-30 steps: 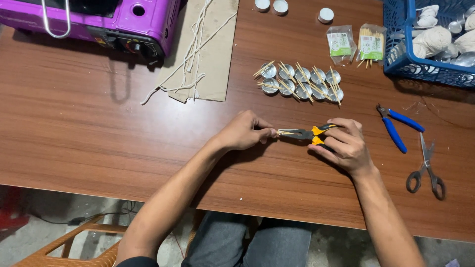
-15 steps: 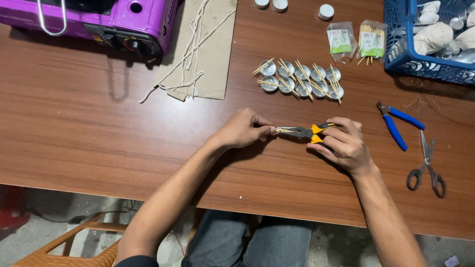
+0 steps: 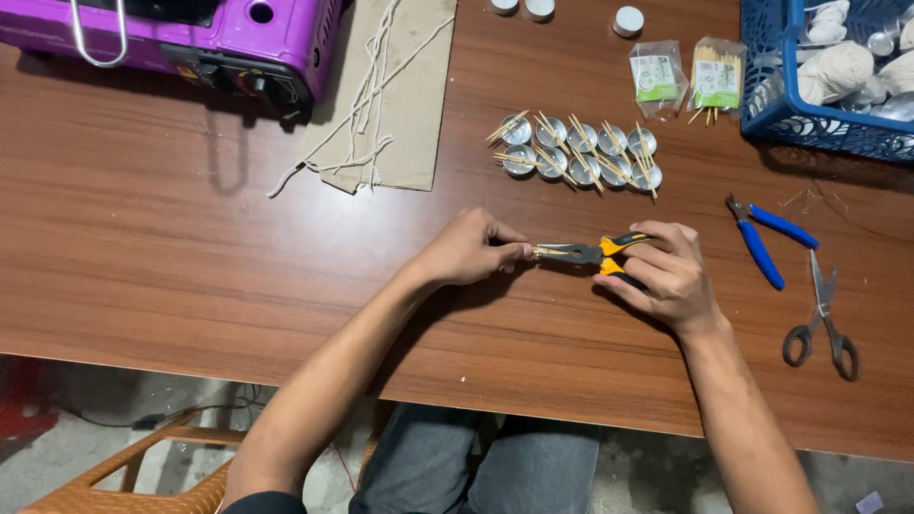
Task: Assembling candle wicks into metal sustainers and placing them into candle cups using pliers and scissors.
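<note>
Small home craft workspace, not a factory: brown wood-grain table [image 3: 171,276] with hand tools, blue-handled pliers [image 3: 762,243] and scissors [image 3: 821,324]; rows of small metal cups [image 3: 581,152] with wooden sticks, cotton string on cardboard [image 3: 390,95], purple portable gas stove [image 3: 190,38], blue plastic basket [image 3: 790,114], bare concrete floor below

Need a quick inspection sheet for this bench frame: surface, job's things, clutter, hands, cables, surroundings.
Surface: brown wood-grain table.
Job's things: yellow-handled pliers nipping a thin wooden stick; two rows of small metal cups with sticks laid across.
Clutter: blue-handled cutters, scissors, two stick packets, blue basket, cardboard with white strings, purple stove.
Hands: right hand grips the pliers; left hand pinches the stick.
Cables: thin cable on the floor.
Surroundings: orange chair.
</note>
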